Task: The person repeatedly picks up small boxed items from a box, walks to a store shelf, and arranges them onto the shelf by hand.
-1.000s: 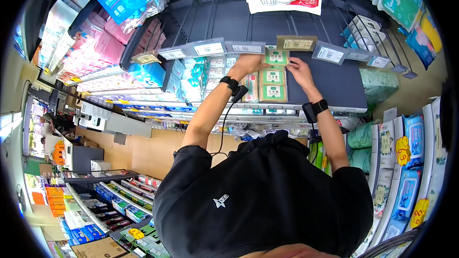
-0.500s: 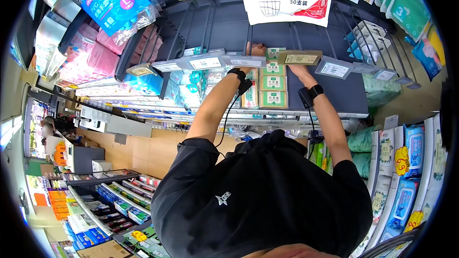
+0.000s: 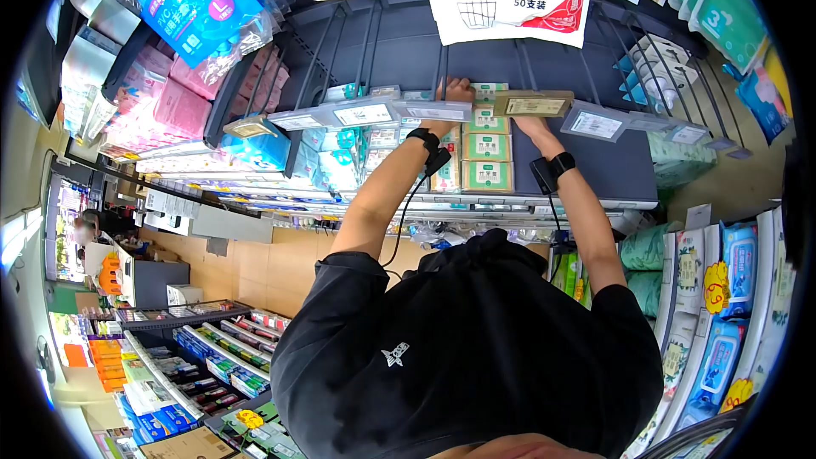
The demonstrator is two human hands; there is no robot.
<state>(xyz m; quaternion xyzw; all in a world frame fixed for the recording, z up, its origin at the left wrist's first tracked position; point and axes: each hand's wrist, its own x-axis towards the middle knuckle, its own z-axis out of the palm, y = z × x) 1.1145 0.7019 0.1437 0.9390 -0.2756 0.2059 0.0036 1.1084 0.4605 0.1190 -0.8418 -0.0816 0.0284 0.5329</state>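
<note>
Packs of bamboo toothpicks [image 3: 487, 149], with green and tan fronts, lie in a row running back on the grey shelf. My left hand [image 3: 457, 90] is at the left side of the row near its back, fingers curled. A hanging price tag [image 3: 435, 110] covers part of this hand, and what it may hold is hidden. My right hand [image 3: 532, 126] touches or nearly touches the row's right side; its fingers are hidden behind another price tag [image 3: 534, 104]. Further toothpick packs [image 3: 444, 172] lie on the left, beside my left wrist.
Metal display hooks [image 3: 371, 42] and a white 50-piece pack [image 3: 510, 0] hang above the shelf. Blue glove packs [image 3: 191, 8] hang at the upper left. Pink packs [image 3: 183, 93] fill the left shelf. Blue wipes packs [image 3: 716, 365] stand on shelving at the right.
My left hand has shifted very slightly beside the toothpick packs. The right hand stays nearly in place, and the view has barely moved.
</note>
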